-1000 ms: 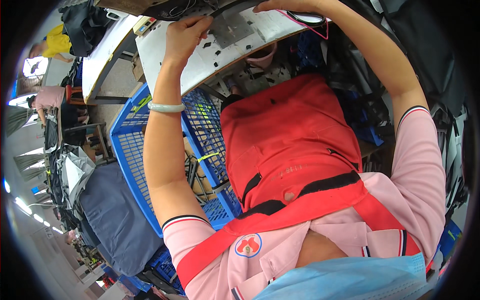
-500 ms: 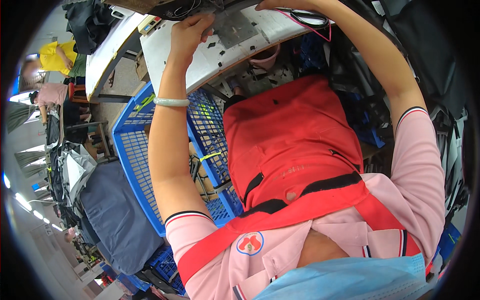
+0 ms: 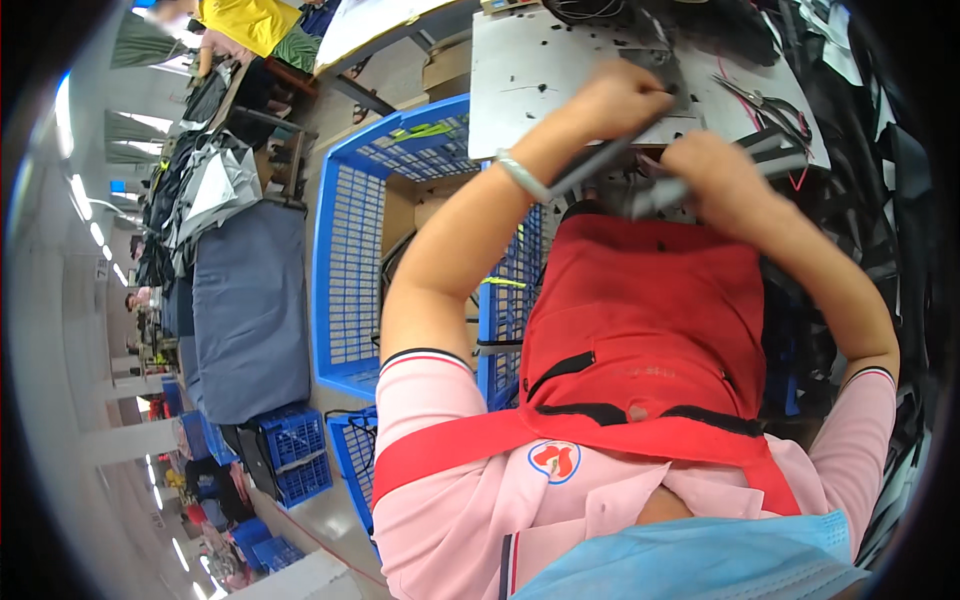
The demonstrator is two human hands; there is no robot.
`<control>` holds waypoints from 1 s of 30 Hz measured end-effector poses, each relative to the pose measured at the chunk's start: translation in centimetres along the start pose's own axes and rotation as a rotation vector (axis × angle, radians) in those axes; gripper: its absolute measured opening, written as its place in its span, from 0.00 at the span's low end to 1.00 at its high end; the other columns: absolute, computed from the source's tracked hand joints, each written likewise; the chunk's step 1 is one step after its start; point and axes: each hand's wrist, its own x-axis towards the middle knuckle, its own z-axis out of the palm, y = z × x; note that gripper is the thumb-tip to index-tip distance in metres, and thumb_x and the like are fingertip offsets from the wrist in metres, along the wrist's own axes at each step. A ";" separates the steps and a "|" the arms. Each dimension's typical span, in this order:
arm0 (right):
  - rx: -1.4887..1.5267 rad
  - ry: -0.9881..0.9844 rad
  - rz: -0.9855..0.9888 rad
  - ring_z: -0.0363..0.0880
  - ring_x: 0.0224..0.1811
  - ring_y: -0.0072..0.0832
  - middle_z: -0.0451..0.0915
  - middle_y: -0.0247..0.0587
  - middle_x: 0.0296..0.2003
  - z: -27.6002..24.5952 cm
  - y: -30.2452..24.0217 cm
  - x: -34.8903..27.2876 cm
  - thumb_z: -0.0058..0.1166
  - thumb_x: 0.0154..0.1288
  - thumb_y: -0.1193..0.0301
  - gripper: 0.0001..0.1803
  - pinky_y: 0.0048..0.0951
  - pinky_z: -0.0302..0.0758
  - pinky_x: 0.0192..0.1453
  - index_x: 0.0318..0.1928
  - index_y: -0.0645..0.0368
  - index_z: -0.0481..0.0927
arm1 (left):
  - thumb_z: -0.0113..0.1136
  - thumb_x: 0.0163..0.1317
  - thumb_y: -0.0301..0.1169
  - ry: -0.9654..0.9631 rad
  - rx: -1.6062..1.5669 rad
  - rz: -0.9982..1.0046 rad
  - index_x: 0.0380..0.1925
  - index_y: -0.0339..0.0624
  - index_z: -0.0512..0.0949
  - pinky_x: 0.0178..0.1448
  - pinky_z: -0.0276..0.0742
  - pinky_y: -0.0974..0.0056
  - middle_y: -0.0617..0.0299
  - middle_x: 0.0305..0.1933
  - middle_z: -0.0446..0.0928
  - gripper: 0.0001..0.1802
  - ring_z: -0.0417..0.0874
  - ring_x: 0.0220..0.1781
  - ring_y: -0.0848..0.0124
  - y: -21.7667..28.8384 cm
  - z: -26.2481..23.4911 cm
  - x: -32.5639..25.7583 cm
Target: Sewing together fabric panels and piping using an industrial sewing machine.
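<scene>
We've got both hands at the counter's (image 3: 520,90) near edge: left hand (image 3: 615,100) fingers clamped on the dark strap (image 3: 590,165), right hand (image 3: 715,170) gripping its other end, strap slanting between them.

Our left hand (image 3: 622,100) and right hand (image 3: 712,172) smeared by motion — the grey strip (image 3: 600,160) between them too blurred for us to identify, tabletop (image 3: 520,70) cut off at top edge, its far clutter indistinct.

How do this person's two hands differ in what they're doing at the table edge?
The left hand sits farther up over the white table and wears a pale bracelet; the right hand is nearer the body, with a bare wrist. Both are closed around blurred dark strap-like material above the red apron.
</scene>
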 end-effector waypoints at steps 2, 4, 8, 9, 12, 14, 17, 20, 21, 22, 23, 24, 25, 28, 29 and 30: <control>-0.196 0.329 -0.382 0.76 0.53 0.38 0.78 0.43 0.45 3.6 -2.5 1.1 0.53 0.57 0.70 0.08 0.38 0.75 0.55 0.38 0.58 0.77 | 0.65 0.57 0.41 -0.031 -0.058 0.041 0.36 0.36 0.85 0.37 0.77 0.63 0.51 0.28 0.83 0.18 0.81 0.27 0.71 2.8 1.2 0.5; -0.324 0.479 -0.434 0.78 0.46 0.36 0.78 0.41 0.38 4.3 -3.3 2.0 0.50 0.59 0.72 0.05 0.38 0.75 0.50 0.35 0.57 0.76 | 0.65 0.58 0.41 -0.032 -0.106 0.054 0.36 0.35 0.85 0.35 0.77 0.63 0.55 0.26 0.83 0.18 0.80 0.26 0.73 5.0 1.7 0.4; -0.162 0.240 -0.156 0.79 0.40 0.41 0.78 0.45 0.32 6.0 0.3 2.7 0.55 0.56 0.72 0.09 0.41 0.75 0.46 0.38 0.59 0.77 | 0.62 0.63 0.43 -0.063 -0.372 -0.067 0.42 0.37 0.84 0.39 0.77 0.69 0.63 0.31 0.83 0.19 0.80 0.32 0.76 2.8 1.8 -0.5; -0.059 0.213 -0.055 0.79 0.41 0.44 0.78 0.47 0.33 4.8 0.4 2.4 0.58 0.55 0.72 0.13 0.43 0.75 0.47 0.42 0.60 0.76 | 0.61 0.64 0.44 -0.148 -0.419 -0.129 0.45 0.38 0.84 0.41 0.77 0.69 0.63 0.34 0.83 0.20 0.80 0.35 0.76 1.3 1.1 -1.1; 0.067 0.212 0.107 0.77 0.47 0.53 0.80 0.57 0.40 1.9 3.6 0.1 0.63 0.55 0.70 0.28 0.46 0.73 0.50 0.56 0.61 0.70 | 0.54 0.70 0.45 -0.437 -0.383 -0.369 0.43 0.34 0.82 0.42 0.77 0.69 0.61 0.35 0.81 0.22 0.80 0.37 0.74 -3.1 -0.8 -4.5; 0.124 0.179 0.223 0.75 0.53 0.54 0.77 0.59 0.48 0.6 5.7 -1.2 0.63 0.57 0.67 0.33 0.42 0.72 0.57 0.61 0.66 0.67 | 0.56 0.69 0.45 -0.420 -0.818 -0.670 0.43 0.36 0.82 0.33 0.71 0.74 0.64 0.29 0.79 0.21 0.76 0.27 0.76 -1.2 -1.1 -6.3; 0.312 0.206 0.327 0.75 0.55 0.51 0.77 0.57 0.50 -1.0 5.2 -1.4 0.64 0.55 0.68 0.33 0.40 0.72 0.58 0.61 0.64 0.68 | 0.60 0.67 0.42 -0.353 -0.779 -0.447 0.44 0.36 0.82 0.34 0.70 0.75 0.66 0.29 0.79 0.19 0.75 0.28 0.80 -1.1 -2.5 -6.3; 0.282 0.075 0.328 0.76 0.55 0.52 0.77 0.62 0.50 -4.6 5.8 -1.5 0.66 0.56 0.61 0.34 0.42 0.72 0.58 0.58 0.68 0.71 | 0.64 0.64 0.39 -0.299 -0.664 -0.386 0.43 0.34 0.83 0.33 0.69 0.74 0.65 0.29 0.80 0.17 0.75 0.28 0.79 0.6 -2.5 -4.3; 0.244 0.066 0.319 0.76 0.53 0.55 0.78 0.63 0.48 -5.4 5.7 -1.7 0.65 0.56 0.61 0.31 0.45 0.72 0.56 0.56 0.65 0.72 | 0.64 0.64 0.38 -0.212 -0.451 -0.294 0.42 0.34 0.83 0.34 0.69 0.74 0.66 0.29 0.80 0.17 0.75 0.28 0.80 1.3 -2.3 -3.9; 0.239 0.069 0.331 0.76 0.53 0.55 0.78 0.63 0.48 -5.6 6.1 -1.7 0.65 0.56 0.61 0.31 0.45 0.72 0.56 0.56 0.65 0.72 | 0.64 0.64 0.37 -0.122 -0.238 -0.201 0.42 0.34 0.83 0.34 0.69 0.75 0.66 0.28 0.80 0.16 0.75 0.29 0.80 1.6 -2.2 -3.5; 0.208 0.091 0.325 0.76 0.53 0.55 0.78 0.63 0.47 -5.7 6.6 -1.6 0.65 0.56 0.60 0.32 0.45 0.72 0.56 0.56 0.66 0.71 | 0.64 0.62 0.38 0.002 -0.188 -0.024 0.40 0.31 0.83 0.33 0.73 0.70 0.60 0.26 0.82 0.17 0.77 0.27 0.75 1.5 -1.8 -3.0; 0.177 0.114 0.319 0.76 0.52 0.56 0.78 0.64 0.47 -5.7 7.0 -1.5 0.65 0.56 0.59 0.33 0.45 0.73 0.55 0.56 0.66 0.71 | 0.64 0.62 0.38 -0.002 -0.189 -0.020 0.40 0.31 0.83 0.33 0.73 0.70 0.60 0.26 0.82 0.17 0.77 0.27 0.75 1.4 -1.9 -2.5; 0.181 0.174 0.381 0.77 0.50 0.56 0.79 0.65 0.44 -5.7 7.4 -1.4 0.65 0.55 0.58 0.34 0.45 0.73 0.54 0.56 0.68 0.71 | 0.64 0.61 0.38 0.046 -0.138 0.019 0.40 0.32 0.84 0.34 0.73 0.69 0.60 0.26 0.82 0.17 0.77 0.27 0.75 1.2 -2.0 -1.9; 0.191 0.159 0.399 0.78 0.49 0.55 0.79 0.66 0.43 -6.9 8.4 -0.9 0.65 0.55 0.58 0.36 0.43 0.74 0.51 0.57 0.72 0.70 | 0.64 0.61 0.39 0.104 -0.077 0.036 0.39 0.36 0.84 0.33 0.72 0.70 0.63 0.25 0.82 0.16 0.76 0.26 0.77 1.5 -1.9 -0.2; 0.208 0.121 0.420 0.78 0.50 0.55 0.79 0.67 0.45 -7.3 8.9 -0.8 0.66 0.54 0.58 0.38 0.43 0.73 0.53 0.58 0.72 0.70 | 0.64 0.61 0.39 0.079 -0.111 -0.032 0.39 0.36 0.85 0.33 0.72 0.71 0.63 0.25 0.82 0.16 0.76 0.26 0.78 1.3 -1.8 0.4; 0.207 0.124 0.421 0.78 0.50 0.55 0.79 0.67 0.45 -6.9 9.7 -0.7 0.66 0.54 0.58 0.38 0.43 0.73 0.53 0.58 0.72 0.70 | 0.65 0.60 0.40 0.054 -0.145 -0.101 0.39 0.36 0.85 0.33 0.72 0.71 0.63 0.25 0.81 0.17 0.76 0.26 0.79 1.1 -1.7 1.0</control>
